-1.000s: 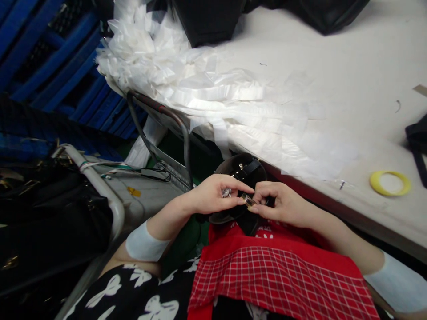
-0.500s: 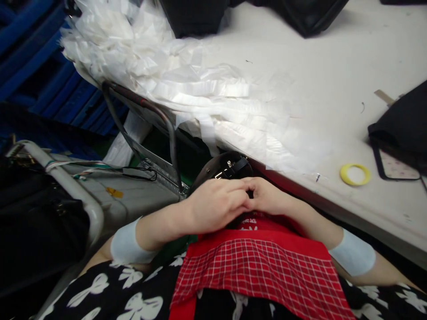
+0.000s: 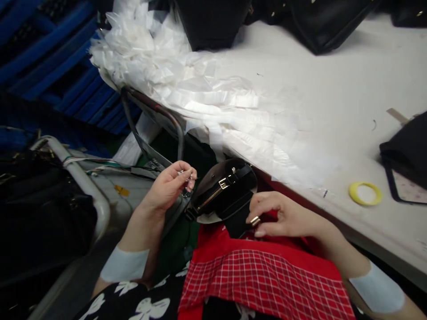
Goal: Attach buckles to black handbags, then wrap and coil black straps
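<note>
A small black handbag (image 3: pixel 223 192) with a gold buckle lies on my lap, against the red checked apron (image 3: pixel 267 280). My right hand (image 3: pixel 280 216) is closed on the bag's black strap and a small gold metal fitting. My left hand (image 3: pixel 168 186) is raised to the left of the bag, its fingers pinched on a small crumpled bit of clear wrapping. The hands are apart, with the bag between them.
A white table (image 3: pixel 333 89) runs ahead, with a heap of white paper strips (image 3: pixel 187 84), a yellow tape ring (image 3: pixel 365 193), black bags (image 3: pixel 310 22) at the back and a dark pouch (image 3: pixel 407 155) at right. A metal cart rail (image 3: pixel 83 182) and dark bags are left.
My hands, joined over the bag half a second ago, have separated. The left hand has lifted away to the left with the bit of wrapping, and the bag's buckle now shows.
</note>
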The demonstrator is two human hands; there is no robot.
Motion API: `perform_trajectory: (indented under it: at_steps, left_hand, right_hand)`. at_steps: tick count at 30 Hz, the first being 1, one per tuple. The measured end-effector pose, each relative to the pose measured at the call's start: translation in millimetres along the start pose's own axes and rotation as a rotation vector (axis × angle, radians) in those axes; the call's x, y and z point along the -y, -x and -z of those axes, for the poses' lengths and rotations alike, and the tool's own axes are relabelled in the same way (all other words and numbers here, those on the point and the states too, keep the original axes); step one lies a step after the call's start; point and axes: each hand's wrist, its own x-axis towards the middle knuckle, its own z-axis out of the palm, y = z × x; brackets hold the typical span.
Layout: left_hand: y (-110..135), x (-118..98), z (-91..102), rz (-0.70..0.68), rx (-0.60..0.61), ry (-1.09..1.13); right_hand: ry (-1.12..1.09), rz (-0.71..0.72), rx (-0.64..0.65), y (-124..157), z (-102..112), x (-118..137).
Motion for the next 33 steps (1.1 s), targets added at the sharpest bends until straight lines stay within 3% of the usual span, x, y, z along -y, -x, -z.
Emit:
perform_trajectory:
  at_steps: [2, 4, 6, 8, 9, 11, 14, 17, 23, 29, 33]
  left_hand:
    - [4, 17, 16.2, 0.066, -0.066, -0.078]
    - [11, 36, 30.3, 0.118, -0.212, -0.234]
    - [21, 54, 38.2, 0.171, -0.36, -0.399]
    - [33, 72, 36.2, 0.225, -0.399, -0.47]
    - [39, 79, 31.5, 0.25, -0.375, -0.452]
    - [50, 91, 17.3, 0.284, -0.329, -0.361]
    - [60, 102, -4.1, 0.27, -0.373, -0.269]
    - [61, 104, -12.6, 0.219, -0.458, -0.21]
    - [67, 107, -7.4, 0.153, -0.559, -0.134]
    - [79, 98, -2.8, 0.144, -0.521, -0.4]
    - [92, 77, -2.2, 0.095, -0.558, -0.578]
  right_hand:
    - [-0.063, -0.014, 0.131, 0, 10, 8]
    - [-0.048, -0.145, 0.25, -8, 15, 15]
    - [0.082, -0.347, 0.387, -27, 11, 22]
    - [0.359, -0.477, 0.495, -52, -4, 25]
    - [0.531, -0.47, 0.5, -65, -15, 24]
    - [0.835, -0.309, 0.418, -89, -40, 18]
    - [1.019, -0.019, 0.219, -112, -68, -1]
    - [0.962, -0.005, 0.122, -119, -74, -26]
    - [0.548, 0.094, 0.195, -122, -76, -49]
    - [0.665, 0.039, 0.365, -131, -83, -47]
    - [0.669, 0.097, 0.293, -130, -81, -53]
